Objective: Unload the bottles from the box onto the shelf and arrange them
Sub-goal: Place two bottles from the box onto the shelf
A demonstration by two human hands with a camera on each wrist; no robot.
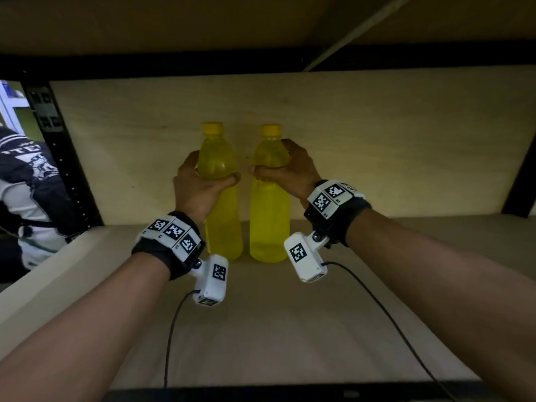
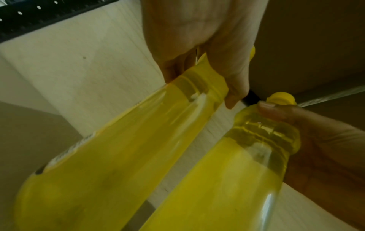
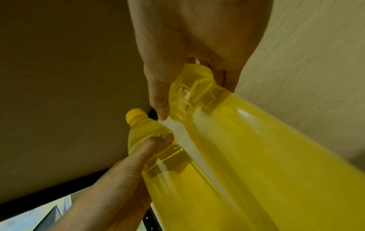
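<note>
Two bottles stand side by side on the shelf [image 1: 290, 329]: your left hand [image 1: 200, 187] grips the left bottle [image 1: 223, 227], your right hand [image 1: 290, 172] the right bottle [image 1: 269, 227], fingers curled round their shoulders. The box is out of view, so what's left can't be judged.

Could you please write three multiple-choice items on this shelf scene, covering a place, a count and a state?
1. Where do the two bottles stand?
A. in a box
B. on the shelf board
C. on the floor

2. How many yellow bottles are in view?
A. one
B. two
C. four

3. What are the hands doing?
A. each grips one bottle
B. both hang idle
C. both hold one bottle

Answers:
1 B: both bases rest on the shelf board.
2 B: only the left bottle and right bottle show.
3 A: the left hand wraps one shoulder, the right hand the other.
</note>
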